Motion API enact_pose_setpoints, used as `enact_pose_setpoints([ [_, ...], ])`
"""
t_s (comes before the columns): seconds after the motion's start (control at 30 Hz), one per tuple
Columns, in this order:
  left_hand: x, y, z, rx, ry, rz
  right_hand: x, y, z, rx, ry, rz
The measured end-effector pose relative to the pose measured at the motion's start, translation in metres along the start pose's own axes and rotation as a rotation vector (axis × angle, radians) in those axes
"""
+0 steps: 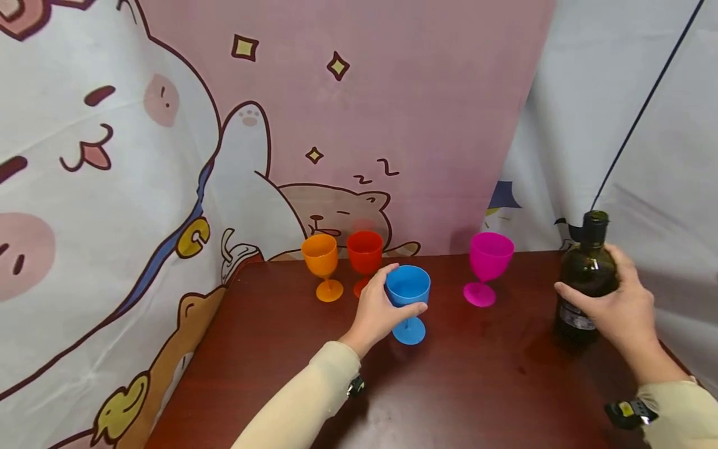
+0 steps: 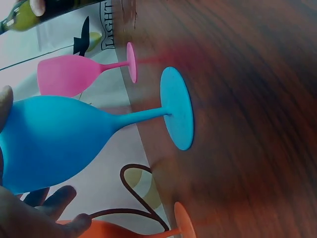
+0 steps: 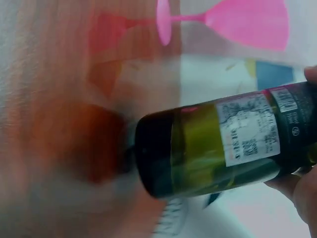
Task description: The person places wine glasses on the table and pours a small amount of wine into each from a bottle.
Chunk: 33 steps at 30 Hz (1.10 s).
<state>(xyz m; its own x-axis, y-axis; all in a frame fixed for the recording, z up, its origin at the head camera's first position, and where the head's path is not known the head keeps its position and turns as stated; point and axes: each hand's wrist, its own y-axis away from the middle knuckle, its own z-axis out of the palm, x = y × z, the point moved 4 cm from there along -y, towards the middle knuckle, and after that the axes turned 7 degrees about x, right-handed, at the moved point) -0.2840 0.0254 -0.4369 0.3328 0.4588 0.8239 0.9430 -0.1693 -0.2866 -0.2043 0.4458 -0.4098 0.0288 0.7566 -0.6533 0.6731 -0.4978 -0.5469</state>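
My left hand [image 1: 377, 312] grips a blue plastic goblet [image 1: 408, 285] round its bowl, thumb on the near side and fingers on the far side. In the left wrist view the goblet's foot [image 2: 177, 109] shows whole, and the cup stands upright. On the right, my right hand [image 1: 625, 305] holds a dark green glass bottle [image 1: 586, 271] round its upper body. The bottle is upright, with a pale label [image 3: 249, 130] facing the right wrist camera. Its base is close over the table. A magenta goblet [image 1: 490, 257] stands between the two hands, farther back.
An orange goblet [image 1: 321, 255] and a red goblet [image 1: 364, 251] stand side by side at the back, left of the blue one; the left hand partly hides the red one's foot. The brown wooden table [image 1: 269, 374] meets a cartoon-printed cloth [image 1: 437, 112] behind and at the sides.
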Motion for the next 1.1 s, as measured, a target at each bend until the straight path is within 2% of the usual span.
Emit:
enact_pose_setpoints([
  [0.13,-0.001,0.001,0.003,0.015,0.017,-0.021,-0.045,-0.001,0.000,-0.049,0.021,-0.286],
  [0.3,-0.002,0.003,0.003,0.018,0.059,-0.011,-0.100,0.001,0.005,-0.124,0.095,-0.622],
  [0.4,-0.002,0.005,0.004,0.011,0.084,-0.006,-0.123,0.003,0.009,-0.151,0.174,-0.771],
  [0.5,-0.003,0.008,0.005,0.007,0.106,-0.006,-0.138,0.005,0.013,-0.194,0.240,-0.875],
  [0.67,-0.002,0.009,0.006,0.009,0.120,-0.012,-0.151,0.006,0.021,-0.291,0.308,-0.978],
  [0.9,-0.002,0.008,0.006,0.009,0.125,-0.008,-0.164,0.010,0.027,-0.429,0.409,-0.981],
  [1.1,-0.003,0.009,0.006,0.013,0.127,-0.009,-0.172,0.013,0.033,-0.468,0.472,-1.005],
])
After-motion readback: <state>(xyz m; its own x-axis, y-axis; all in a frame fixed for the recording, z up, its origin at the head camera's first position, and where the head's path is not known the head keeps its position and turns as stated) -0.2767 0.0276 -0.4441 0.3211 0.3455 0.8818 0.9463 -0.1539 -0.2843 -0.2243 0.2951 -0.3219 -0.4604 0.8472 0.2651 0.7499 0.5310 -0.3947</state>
